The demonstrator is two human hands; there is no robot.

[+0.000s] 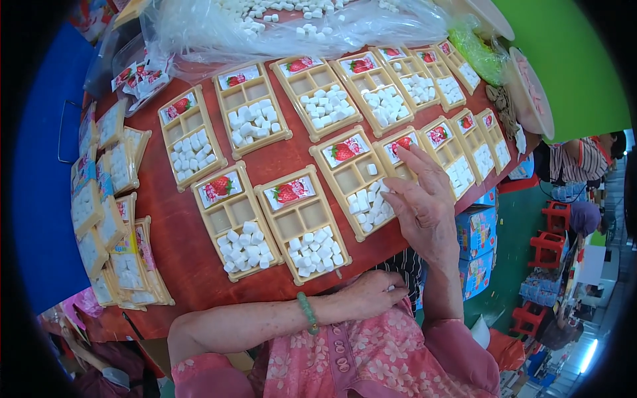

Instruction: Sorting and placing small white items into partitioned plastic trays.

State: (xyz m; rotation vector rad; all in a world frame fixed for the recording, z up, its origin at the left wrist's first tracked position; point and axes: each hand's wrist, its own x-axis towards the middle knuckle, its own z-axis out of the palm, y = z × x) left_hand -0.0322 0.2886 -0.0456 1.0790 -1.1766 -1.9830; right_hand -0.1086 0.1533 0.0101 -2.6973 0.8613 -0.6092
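My right hand [428,205] reaches over the front row of beige compartment trays, fingers bent and apart, with nothing visible in them. Its thumb and forefinger are close to the white marshmallow pieces [370,205] in one tray [360,236]; it partly covers the neighbouring tray to the right. A single white piece [371,169] lies in a small compartment of the first tray. My left hand [371,293] rests by the table's near edge with curled fingers. Something small and pale shows at its fingertips, too small to name. A strawberry-printed sachet [345,150] fills the top compartment.
Two rows of similar trays cover the red table [182,255]. Stacked, filled trays [126,166] stand at the left. A clear plastic sheet [199,33] with loose white pieces lies at the back. Loose sachets [142,79] sit at the back left; blue boxes [476,275] stand at the right.
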